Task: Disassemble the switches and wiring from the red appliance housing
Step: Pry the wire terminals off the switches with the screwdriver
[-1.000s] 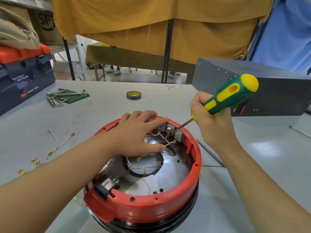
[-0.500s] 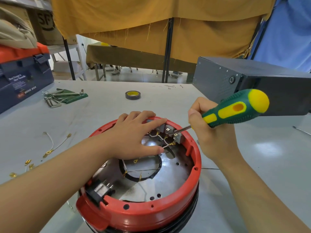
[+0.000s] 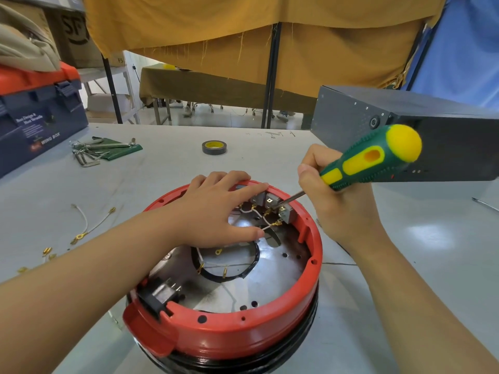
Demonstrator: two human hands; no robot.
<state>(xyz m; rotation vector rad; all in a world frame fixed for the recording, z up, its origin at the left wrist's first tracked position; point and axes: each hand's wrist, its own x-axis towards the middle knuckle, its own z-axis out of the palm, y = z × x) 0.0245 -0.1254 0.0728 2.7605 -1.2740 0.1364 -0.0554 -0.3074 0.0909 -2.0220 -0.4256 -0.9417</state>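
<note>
Right hand point(image 3: 341, 209) fisted around the green-yellow screwdriver point(image 3: 370, 157), tip angled down-left onto a terminal of the grey switch block point(image 3: 272, 205) at the far inner wall. Left hand point(image 3: 216, 209) spread flat, gripping nothing, fingers on the far rim, thumb beside the white wires point(image 3: 266, 221); probably bracing the red housing point(image 3: 243, 333) against the prying. Housing sits centre-near on the grey table point(image 3: 175, 171). Loose removed leads point(image 3: 86, 222) lie left.

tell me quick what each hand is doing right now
Left hand: open, flat on the red housing, holding nothing.
Right hand: closed on the screwdriver.
</note>
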